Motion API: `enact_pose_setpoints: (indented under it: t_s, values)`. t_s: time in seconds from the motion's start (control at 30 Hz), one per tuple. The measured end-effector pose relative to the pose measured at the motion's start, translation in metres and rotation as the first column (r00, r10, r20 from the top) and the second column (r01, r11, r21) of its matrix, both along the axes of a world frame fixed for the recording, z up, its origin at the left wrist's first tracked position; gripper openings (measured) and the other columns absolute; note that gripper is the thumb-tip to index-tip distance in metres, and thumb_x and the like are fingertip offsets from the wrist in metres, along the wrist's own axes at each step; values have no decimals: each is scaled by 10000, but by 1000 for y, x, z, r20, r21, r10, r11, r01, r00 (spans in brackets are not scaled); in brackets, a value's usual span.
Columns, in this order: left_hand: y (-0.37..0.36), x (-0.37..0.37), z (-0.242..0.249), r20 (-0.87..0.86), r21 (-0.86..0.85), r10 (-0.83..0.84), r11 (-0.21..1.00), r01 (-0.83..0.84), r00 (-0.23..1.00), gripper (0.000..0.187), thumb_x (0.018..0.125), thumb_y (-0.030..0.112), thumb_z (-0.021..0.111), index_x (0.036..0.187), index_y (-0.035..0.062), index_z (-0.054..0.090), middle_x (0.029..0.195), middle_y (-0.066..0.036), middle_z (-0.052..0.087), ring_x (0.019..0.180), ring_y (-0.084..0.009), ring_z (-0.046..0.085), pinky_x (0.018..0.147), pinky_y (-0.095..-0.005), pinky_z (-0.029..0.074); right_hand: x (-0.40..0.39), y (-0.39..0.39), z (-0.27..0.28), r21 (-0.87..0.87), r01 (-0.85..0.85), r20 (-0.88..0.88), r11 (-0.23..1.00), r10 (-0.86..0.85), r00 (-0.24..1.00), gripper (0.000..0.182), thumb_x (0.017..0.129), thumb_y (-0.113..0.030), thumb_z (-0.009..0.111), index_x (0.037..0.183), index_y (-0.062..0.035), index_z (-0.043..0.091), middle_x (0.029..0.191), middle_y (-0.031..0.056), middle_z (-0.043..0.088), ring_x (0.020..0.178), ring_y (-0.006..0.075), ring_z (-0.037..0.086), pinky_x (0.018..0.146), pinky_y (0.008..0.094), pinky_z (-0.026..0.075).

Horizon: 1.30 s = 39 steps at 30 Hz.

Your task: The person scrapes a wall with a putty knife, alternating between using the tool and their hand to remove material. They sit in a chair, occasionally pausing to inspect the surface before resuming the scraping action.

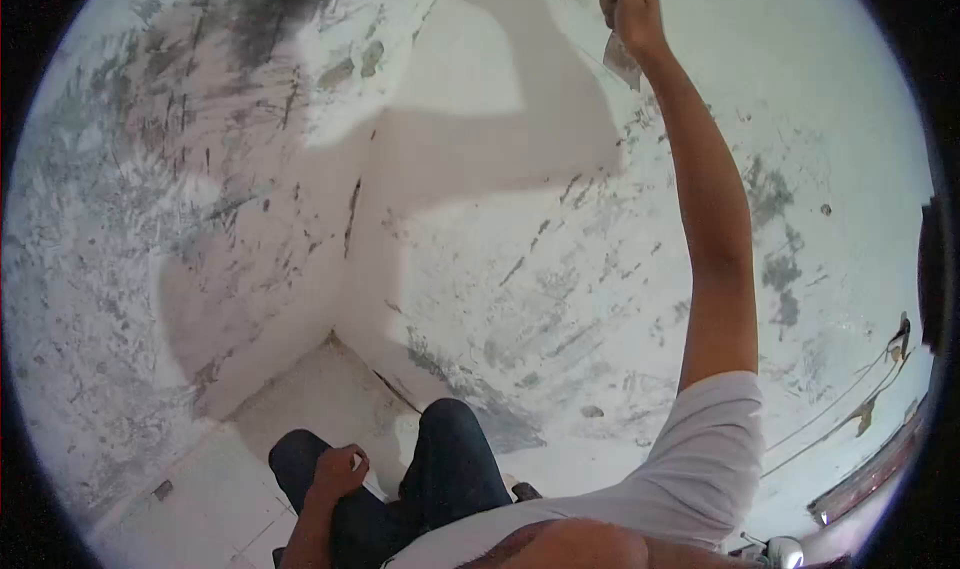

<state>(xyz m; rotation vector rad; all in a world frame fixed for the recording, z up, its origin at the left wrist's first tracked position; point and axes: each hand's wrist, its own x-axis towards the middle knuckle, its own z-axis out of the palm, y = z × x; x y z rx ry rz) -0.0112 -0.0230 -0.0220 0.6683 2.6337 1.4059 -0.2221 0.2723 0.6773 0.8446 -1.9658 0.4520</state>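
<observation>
My right hand (pixel 636 11) is raised high against the right-hand wall (pixel 520 259), its fingers wrapped round a putty knife. The flat blade of the putty knife (pixel 621 61) points down below the fist, close to the wall; the handle is hidden in the grip. Down by my knee, my left hand (pixel 342 471) rests on the dark trousers (pixel 455 459) with its fingers curled in and nothing showing in them. Scratches and grey patches mark the wall beneath the blade.
A second wall (pixel 120 269), scraped and blotched, meets the first in a corner with dark cracks. The pale floor (pixel 225 489) lies below. Cables (pixel 850 414) run along the wall at the right, above a dark reddish strip (pixel 868 464). My arm's shadow crosses both walls.
</observation>
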Motion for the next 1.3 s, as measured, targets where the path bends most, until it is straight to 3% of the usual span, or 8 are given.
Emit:
enact_pose_setpoints:
  t_s: [0.1, 0.3, 0.33, 0.43, 0.6, 0.73, 1.1, 1.3]
  values:
    - [-1, -1, 1, -6, -16, -18, 1000, 18, 1000, 155, 766, 249, 682, 837, 112, 676, 579, -98, 583, 553, -288, 611, 579, -403, 498, 36, -13, 12, -400, -333, 97, 854, 400, 911, 543, 1006, -438, 314, 567, -128, 392, 436, -19, 338, 360, 97, 281, 350, 269, 258]
    - [-2, 3, 21, 79, -12, 9, 1000, -8, 997, 163, 764, 260, 679, 838, 115, 679, 590, -98, 594, 561, -296, 615, 578, -405, 502, 1, 5, 12, -108, -60, -92, 992, 50, 994, 578, 983, -518, 319, 562, -138, 433, 431, -23, 351, 352, 98, 287, 341, 281, 236]
    - [0, 1, 17, 85, -9, 4, 1000, -4, 996, 163, 764, 260, 679, 838, 115, 679, 590, -98, 594, 561, -296, 615, 578, -405, 502, 25, -13, 13, -470, -271, 51, 840, 332, 942, 595, 979, -532, 331, 544, -140, 434, 429, -13, 367, 351, 102, 286, 343, 282, 237]
    - [-3, 1, 8, 10, -27, -27, 999, 28, 1000, 187, 771, 242, 689, 866, 82, 674, 599, -108, 608, 557, -269, 619, 583, -379, 500, -29, 38, 0, 26, 4, -121, 1000, -1, 993, 562, 989, -506, 340, 572, -139, 427, 406, -17, 323, 329, 101, 294, 322, 279, 235]
    - [-3, 1, 7, -14, -43, -30, 999, 29, 999, 171, 760, 231, 689, 866, 98, 675, 602, -113, 609, 552, -262, 620, 576, -381, 500, 35, -16, 6, -342, -391, -18, 854, 410, 912, 583, 1002, -495, 324, 542, -147, 408, 413, -27, 345, 337, 94, 298, 328, 260, 246]
    - [-3, -1, 7, 26, -28, -5, 1000, 6, 1000, 175, 773, 274, 681, 828, 108, 681, 605, -106, 615, 588, -295, 636, 569, -404, 511, -19, 14, -9, -80, -50, 43, 996, 53, 998, 520, 1003, -465, 348, 599, -144, 416, 433, -28, 317, 318, 98, 291, 309, 268, 229]
    - [-1, -1, 6, 9, -55, -30, 998, 31, 1000, 204, 783, 296, 661, 841, 102, 684, 591, -106, 606, 595, -295, 639, 586, -418, 509, 25, -10, 0, -317, -382, -3, 868, 401, 916, 516, 1020, -421, 307, 618, -119, 422, 452, -38, 325, 383, 63, 296, 350, 249, 251]
    - [-4, -2, 2, 18, -64, -37, 997, 38, 999, 201, 780, 280, 669, 868, 101, 688, 619, -118, 622, 596, -306, 639, 593, -402, 517, 6, -9, -5, -181, -92, -28, 979, 88, 996, 533, 1018, -426, 318, 586, -126, 402, 447, -21, 339, 356, 84, 292, 343, 277, 231]
